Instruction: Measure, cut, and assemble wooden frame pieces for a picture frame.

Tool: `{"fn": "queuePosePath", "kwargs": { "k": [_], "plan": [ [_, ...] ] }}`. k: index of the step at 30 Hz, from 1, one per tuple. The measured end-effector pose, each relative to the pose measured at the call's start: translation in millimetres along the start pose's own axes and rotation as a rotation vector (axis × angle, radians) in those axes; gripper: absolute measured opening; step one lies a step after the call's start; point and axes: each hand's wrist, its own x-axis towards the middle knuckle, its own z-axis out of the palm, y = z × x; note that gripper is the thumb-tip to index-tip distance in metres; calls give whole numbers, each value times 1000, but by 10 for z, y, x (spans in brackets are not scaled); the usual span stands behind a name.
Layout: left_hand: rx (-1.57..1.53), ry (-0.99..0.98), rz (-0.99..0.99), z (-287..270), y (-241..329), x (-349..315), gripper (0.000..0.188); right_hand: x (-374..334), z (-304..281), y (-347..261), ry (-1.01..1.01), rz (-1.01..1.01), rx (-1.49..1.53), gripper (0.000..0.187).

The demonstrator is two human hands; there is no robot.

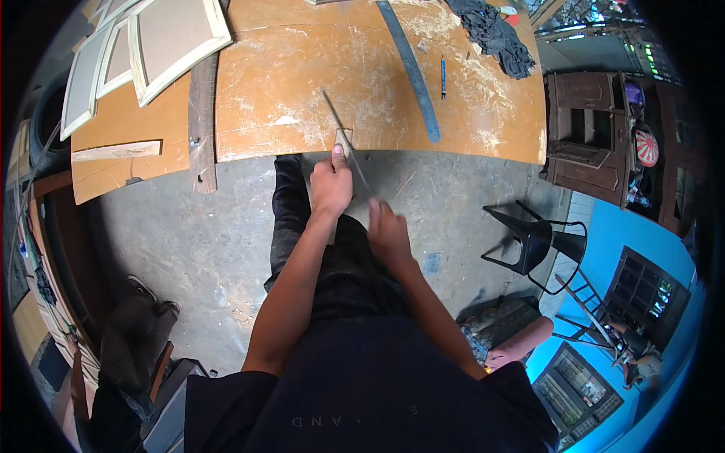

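My left hand (332, 183) is closed on a pale wooden strip (343, 137) at the near edge of the workbench (287, 68), thumb on top. A long thin metal tool (336, 113), seen nearly edge-on, crosses the strip at a slant. Its far tip is over the bench top and its near end runs into my right hand (390, 232), whose fingers are wrapped round it and a little blurred. Whether the tool is a file or a saw I cannot tell. Most of the strip is hidden beneath my left hand.
Wooden frames (177, 45) overlap at the bench's far left, near a dark plank (202, 113) and a loose wood piece (117, 150). A metal ruler (411, 72), blue pen (443, 78) and black cloth (495, 38) lie right. A black chair (529, 245) stands on the floor.
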Motion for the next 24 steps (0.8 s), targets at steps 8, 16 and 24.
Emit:
{"fn": "queuePosePath", "kwargs": {
  "k": [8, 16, 24],
  "plan": [
    [-3, -15, 34, 3, -5, -12, 64, -211, -45, 180, 7, -37, -69, 27],
    [2, 33, 49, 65, -27, 5, 65, 539, 87, -202, 28, -44, 17, 33],
    [-22, -16, 22, 21, -61, 5, 61, -514, -303, 188, -136, 86, -64, 21]
  ]
}}
